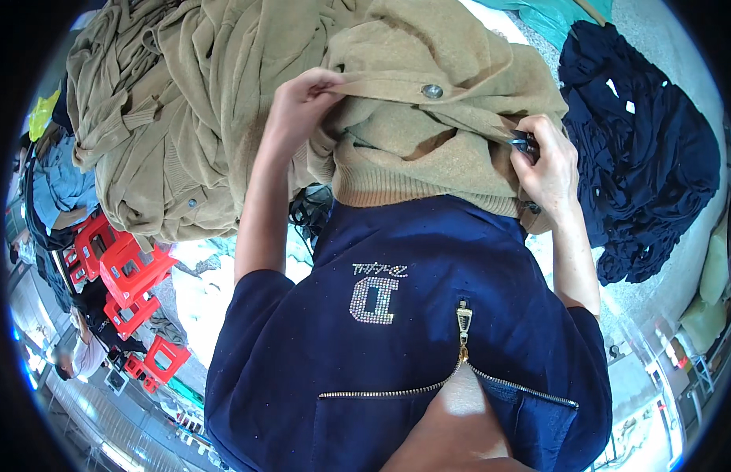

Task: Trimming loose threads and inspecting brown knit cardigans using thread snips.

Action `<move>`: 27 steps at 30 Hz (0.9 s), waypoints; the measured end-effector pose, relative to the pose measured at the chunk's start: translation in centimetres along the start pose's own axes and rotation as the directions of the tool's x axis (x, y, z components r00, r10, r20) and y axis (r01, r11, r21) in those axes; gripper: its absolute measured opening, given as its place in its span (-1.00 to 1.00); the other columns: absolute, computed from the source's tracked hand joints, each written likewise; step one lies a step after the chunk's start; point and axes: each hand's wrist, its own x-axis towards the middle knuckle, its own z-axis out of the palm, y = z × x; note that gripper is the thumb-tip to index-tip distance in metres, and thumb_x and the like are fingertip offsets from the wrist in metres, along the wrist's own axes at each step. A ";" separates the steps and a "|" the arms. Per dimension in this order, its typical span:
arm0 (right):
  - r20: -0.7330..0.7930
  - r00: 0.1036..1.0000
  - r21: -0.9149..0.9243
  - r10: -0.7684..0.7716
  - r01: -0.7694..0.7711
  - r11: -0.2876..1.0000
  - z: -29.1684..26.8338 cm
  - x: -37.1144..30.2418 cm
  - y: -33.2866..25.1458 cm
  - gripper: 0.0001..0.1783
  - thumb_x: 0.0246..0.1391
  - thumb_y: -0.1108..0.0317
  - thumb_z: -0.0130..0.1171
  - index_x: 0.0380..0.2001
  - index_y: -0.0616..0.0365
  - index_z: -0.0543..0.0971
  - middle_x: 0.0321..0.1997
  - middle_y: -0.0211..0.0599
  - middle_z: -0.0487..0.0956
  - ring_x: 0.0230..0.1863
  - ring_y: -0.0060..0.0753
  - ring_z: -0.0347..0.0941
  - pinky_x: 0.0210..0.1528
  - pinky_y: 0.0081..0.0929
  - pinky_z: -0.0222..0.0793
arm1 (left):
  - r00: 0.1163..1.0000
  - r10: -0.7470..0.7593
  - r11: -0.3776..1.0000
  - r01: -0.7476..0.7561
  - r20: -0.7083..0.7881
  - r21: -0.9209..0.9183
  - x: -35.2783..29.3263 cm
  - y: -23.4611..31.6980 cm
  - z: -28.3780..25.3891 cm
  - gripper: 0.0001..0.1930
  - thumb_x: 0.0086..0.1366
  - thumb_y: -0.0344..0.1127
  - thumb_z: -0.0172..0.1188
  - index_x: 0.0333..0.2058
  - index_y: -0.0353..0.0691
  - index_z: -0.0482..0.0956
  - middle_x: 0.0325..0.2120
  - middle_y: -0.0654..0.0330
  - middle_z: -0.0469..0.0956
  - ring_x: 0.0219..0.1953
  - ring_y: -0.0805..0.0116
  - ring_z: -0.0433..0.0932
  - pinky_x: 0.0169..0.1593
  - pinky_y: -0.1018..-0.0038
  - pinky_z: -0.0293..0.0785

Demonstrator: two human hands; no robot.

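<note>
A tan knitted cardigan (405, 161) lies bunched in front of me, its ribbed hem against my lap. My left hand (301, 106) is closed, pinching the cardigan's front band, which stretches toward the right. A round, shiny button (432, 91) sits on that band. At the band's right part, my right hand (552, 167) is closed around a small dark tool (523, 143) with a bluish tip, close to the knit. The fingers hide most of the tool, so its kind cannot be made out.
More tan knitwear (192, 94) is heaped at the left. A pile of dark navy garments (649, 157) lies at the right. Green cloth (550, 14) shows at the far edge. Red plastic stools (135, 267) and another person (86, 355) are at the left, beyond blue garments (66, 185).
</note>
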 end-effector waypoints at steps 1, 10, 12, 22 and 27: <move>0.009 0.999 0.091 0.038 -0.039 0.995 -0.3 -0.4 0.1 -0.75 -0.20 0.57 0.18 -0.36 0.15 0.45 -0.37 -0.27 0.52 -0.35 -0.18 0.52 -0.30 -0.40 0.40 | 0.999 -0.033 0.997 0.032 -0.003 -0.072 -0.5 -0.3 -0.7 -0.87 0.27 -0.55 0.12 -0.22 -0.33 0.59 -0.35 0.36 0.56 -0.30 0.64 0.49 -0.19 0.66 0.40; -0.166 0.983 0.244 -0.081 0.121 0.962 -2.1 0.2 -0.7 -0.73 -0.03 0.66 0.23 -0.22 0.17 0.59 -0.36 -0.28 0.63 -0.37 -0.50 0.58 -0.35 -0.62 0.43 | 0.976 0.168 0.855 -0.073 0.140 -0.513 -2.8 7.8 -0.2 -0.90 0.27 -0.45 0.16 -0.28 -0.36 0.55 -0.43 0.31 0.51 -0.41 0.60 0.40 -0.27 0.62 0.29; -0.262 0.906 0.194 -0.334 0.388 0.901 -2.4 1.9 -3.1 -0.72 -0.13 0.63 0.27 -0.27 0.16 0.63 -0.37 -0.26 0.61 -0.44 -0.45 0.56 -0.44 -0.57 0.43 | 0.962 0.138 0.877 -0.008 0.236 -0.480 -2.5 10.5 1.5 -0.94 0.25 -0.47 0.19 -0.33 -0.34 0.56 -0.46 0.32 0.51 -0.45 0.62 0.39 -0.33 0.64 0.28; -0.374 0.799 0.140 -0.472 0.552 0.822 0.5 4.3 -6.4 -0.71 -0.29 0.62 0.32 -0.37 0.20 0.62 -0.40 -0.28 0.52 -0.49 -0.37 0.49 -0.50 -0.50 0.39 | 0.942 0.268 0.934 -0.203 0.202 -0.293 -1.9 10.7 6.7 -0.84 0.31 -0.43 0.15 -0.20 -0.39 0.59 -0.44 0.33 0.57 -0.34 0.64 0.46 -0.25 0.62 0.39; -0.393 0.802 0.107 -0.449 0.525 0.844 1.7 3.9 -6.4 -0.69 -0.33 0.63 0.30 -0.36 0.24 0.60 -0.39 -0.27 0.52 -0.48 -0.36 0.50 -0.49 -0.49 0.41 | 0.948 0.239 0.954 -0.190 0.208 -0.233 -2.0 10.5 6.3 -0.82 0.30 -0.39 0.17 -0.20 -0.39 0.59 -0.44 0.31 0.57 -0.33 0.63 0.47 -0.23 0.60 0.41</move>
